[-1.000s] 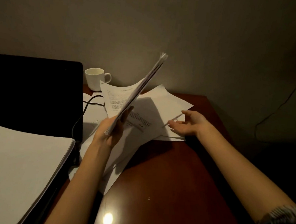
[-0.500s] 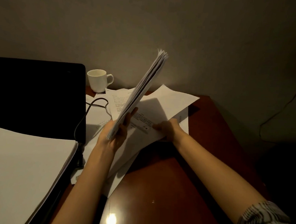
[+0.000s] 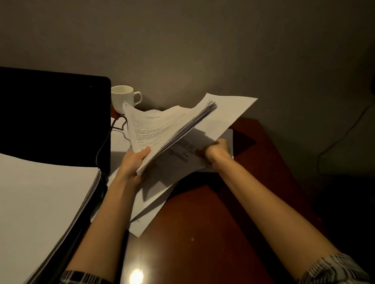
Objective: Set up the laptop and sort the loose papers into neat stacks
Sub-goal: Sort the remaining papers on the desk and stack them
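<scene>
My left hand (image 3: 134, 162) grips a thick sheaf of printed white papers (image 3: 169, 127) above the reddish-brown wooden desk (image 3: 210, 221); my right hand (image 3: 217, 149) pinches a loose printed white sheet (image 3: 226, 113), lifting it. The open black laptop (image 3: 44, 118) stands at left.

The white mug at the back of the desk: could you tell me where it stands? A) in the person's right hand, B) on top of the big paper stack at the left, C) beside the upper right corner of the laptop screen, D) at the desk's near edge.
C: the white mug stands just right of the black laptop screen, against the wall.
</scene>
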